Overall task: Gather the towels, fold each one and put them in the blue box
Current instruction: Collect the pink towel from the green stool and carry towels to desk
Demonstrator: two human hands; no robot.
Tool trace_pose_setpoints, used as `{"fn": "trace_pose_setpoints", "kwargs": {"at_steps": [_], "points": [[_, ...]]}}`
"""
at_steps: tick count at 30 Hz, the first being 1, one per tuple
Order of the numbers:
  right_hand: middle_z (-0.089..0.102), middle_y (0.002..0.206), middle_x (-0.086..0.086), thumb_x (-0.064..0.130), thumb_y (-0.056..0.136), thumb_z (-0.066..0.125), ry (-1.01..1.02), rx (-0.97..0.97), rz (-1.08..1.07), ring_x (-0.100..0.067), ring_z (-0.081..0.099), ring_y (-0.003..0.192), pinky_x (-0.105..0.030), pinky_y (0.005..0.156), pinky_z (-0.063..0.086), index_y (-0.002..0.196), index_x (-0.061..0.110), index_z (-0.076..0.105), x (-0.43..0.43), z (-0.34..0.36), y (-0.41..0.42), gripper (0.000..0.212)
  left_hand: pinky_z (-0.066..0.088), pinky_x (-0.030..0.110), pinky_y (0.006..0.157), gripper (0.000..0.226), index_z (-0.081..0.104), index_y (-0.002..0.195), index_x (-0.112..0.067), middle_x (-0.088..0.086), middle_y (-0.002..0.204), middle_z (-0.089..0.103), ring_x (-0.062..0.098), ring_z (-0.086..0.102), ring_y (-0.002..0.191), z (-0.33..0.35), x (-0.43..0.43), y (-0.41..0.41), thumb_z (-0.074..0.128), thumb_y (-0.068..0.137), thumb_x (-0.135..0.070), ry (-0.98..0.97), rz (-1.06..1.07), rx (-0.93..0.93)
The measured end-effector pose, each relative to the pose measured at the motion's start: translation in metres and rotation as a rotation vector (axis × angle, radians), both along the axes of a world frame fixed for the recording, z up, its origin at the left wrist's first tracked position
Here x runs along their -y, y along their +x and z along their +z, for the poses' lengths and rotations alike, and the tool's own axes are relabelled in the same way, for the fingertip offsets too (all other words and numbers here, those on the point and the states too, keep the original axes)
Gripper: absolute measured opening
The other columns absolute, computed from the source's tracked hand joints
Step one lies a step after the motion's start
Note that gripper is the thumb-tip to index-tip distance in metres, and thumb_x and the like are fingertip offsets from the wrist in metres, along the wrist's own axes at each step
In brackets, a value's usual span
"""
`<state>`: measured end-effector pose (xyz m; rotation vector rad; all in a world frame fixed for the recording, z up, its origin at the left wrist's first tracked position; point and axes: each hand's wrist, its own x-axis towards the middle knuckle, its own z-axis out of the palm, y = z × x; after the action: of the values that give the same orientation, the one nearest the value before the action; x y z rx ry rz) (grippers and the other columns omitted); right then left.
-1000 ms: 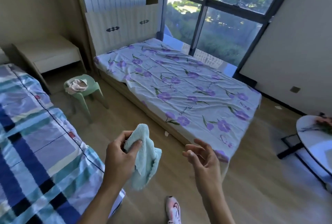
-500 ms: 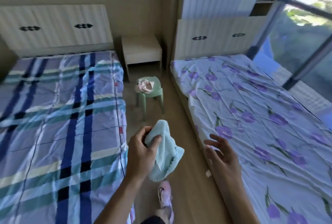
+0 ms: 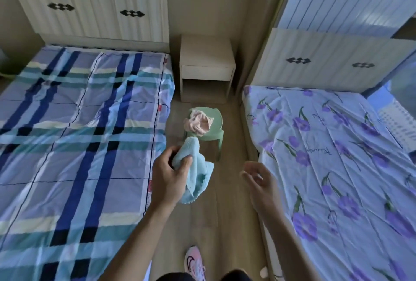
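Plaid bed left, floral bed right, wooden floor, pale nightstand and green stool between them.

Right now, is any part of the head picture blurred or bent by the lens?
Head view: the right hand is motion-blurred at the fingers; the left hand, gripping the light blue towel, is sharp; the wide lens tilts the floral bed's headboard.

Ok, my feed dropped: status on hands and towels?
Left hand grips blue towel. Right hand open, empty. Pink towel bunched on green stool ahead. Blue box not in view.
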<state>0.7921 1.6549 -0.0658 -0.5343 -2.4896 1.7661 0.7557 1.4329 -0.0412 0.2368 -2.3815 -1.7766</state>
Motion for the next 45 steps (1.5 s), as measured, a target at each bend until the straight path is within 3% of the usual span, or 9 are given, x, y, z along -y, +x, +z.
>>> {"fn": "trace_pose_setpoints", "kwargs": {"at_steps": [5,9,14,22,28,31,34,41,45], "points": [[0.072,0.093,0.003,0.018,0.084,0.073,0.072,0.111,0.157,-0.008,0.067,0.080,-0.020,0.066,0.047,0.103,0.019,0.068,0.012,-0.040,-0.111,0.019,0.042,0.008,0.057,0.015,0.067,0.092,-0.014,-0.005,0.080,0.068,0.004,0.061,0.069,-0.021,-0.010,-0.072,0.072,0.080,-0.021,-0.026,0.035,-0.001],[0.074,0.096,-0.002,0.007,0.084,0.070,0.133,0.182,0.202,-0.012,0.068,0.082,-0.018,0.067,0.048,0.099,0.017,0.068,0.020,-0.083,-0.204,0.018,0.047,0.023,0.057,0.014,0.064,0.088,-0.015,-0.002,0.078,0.067,0.015,0.062,0.070,-0.047,-0.007,-0.131,0.068,0.081,-0.026,-0.096,0.109,0.054],[0.070,0.105,-0.005,0.009,0.082,0.061,0.251,0.243,0.316,-0.024,0.069,0.093,-0.040,0.084,0.056,0.103,0.020,0.068,0.027,-0.156,-0.318,0.025,0.046,0.021,0.059,0.009,0.065,0.092,-0.017,-0.005,0.080,0.069,0.015,0.063,0.073,-0.077,-0.001,-0.208,0.069,0.084,-0.015,-0.112,0.210,0.154],[0.051,0.136,-0.012,0.013,0.086,0.065,0.423,0.539,0.677,-0.031,0.057,0.119,-0.032,0.092,0.045,0.128,0.009,0.061,0.031,-0.254,-0.455,0.042,0.049,0.027,0.059,0.011,0.065,0.089,-0.018,-0.004,0.076,0.068,0.019,0.061,0.069,-0.122,-0.003,-0.319,0.069,0.085,-0.009,-0.138,0.350,0.369],[0.039,0.141,-0.008,0.023,0.085,0.061,0.507,0.724,0.803,-0.030,0.055,0.122,-0.037,0.097,0.048,0.133,0.009,0.055,0.030,-0.311,-0.502,0.050,0.045,0.021,0.058,0.013,0.064,0.086,-0.018,-0.007,0.073,0.065,0.009,0.058,0.065,-0.149,-0.012,-0.376,0.069,0.085,-0.007,-0.149,0.382,0.438],[0.038,0.142,-0.005,0.041,0.081,0.052,0.544,0.795,0.893,-0.028,0.049,0.125,-0.039,0.099,0.048,0.127,0.013,0.060,0.034,-0.345,-0.514,0.054,0.049,0.021,0.059,0.013,0.065,0.088,-0.018,-0.006,0.077,0.068,0.012,0.062,0.070,-0.166,-0.012,-0.389,0.069,0.085,-0.006,-0.129,0.387,0.463],[0.029,0.147,-0.006,0.033,0.086,0.058,0.561,0.834,0.930,-0.030,0.039,0.135,-0.043,0.103,0.047,0.136,0.021,0.053,0.039,-0.373,-0.518,0.051,0.046,0.018,0.059,0.011,0.065,0.089,-0.017,-0.005,0.075,0.066,0.013,0.060,0.067,-0.181,-0.010,-0.392,0.069,0.087,-0.007,-0.135,0.402,0.487],[0.026,0.157,-0.005,0.028,0.085,0.062,0.633,0.844,0.988,-0.030,0.029,0.144,-0.046,0.111,0.036,0.154,0.021,0.028,0.043,-0.409,-0.521,0.077,0.051,0.038,0.060,0.014,0.064,0.087,-0.019,0.001,0.073,0.065,0.025,0.060,0.069,-0.195,0.001,-0.389,0.068,0.086,-0.005,-0.136,0.485,0.566],[0.025,0.157,-0.003,0.033,0.085,0.061,0.727,0.788,1.074,-0.027,0.027,0.144,-0.046,0.111,0.037,0.140,0.025,0.050,0.042,-0.418,-0.527,0.057,0.051,0.037,0.060,0.017,0.066,0.088,-0.023,0.000,0.073,0.066,0.019,0.060,0.067,-0.195,0.009,-0.384,0.067,0.087,-0.006,-0.115,0.536,0.605]]}}
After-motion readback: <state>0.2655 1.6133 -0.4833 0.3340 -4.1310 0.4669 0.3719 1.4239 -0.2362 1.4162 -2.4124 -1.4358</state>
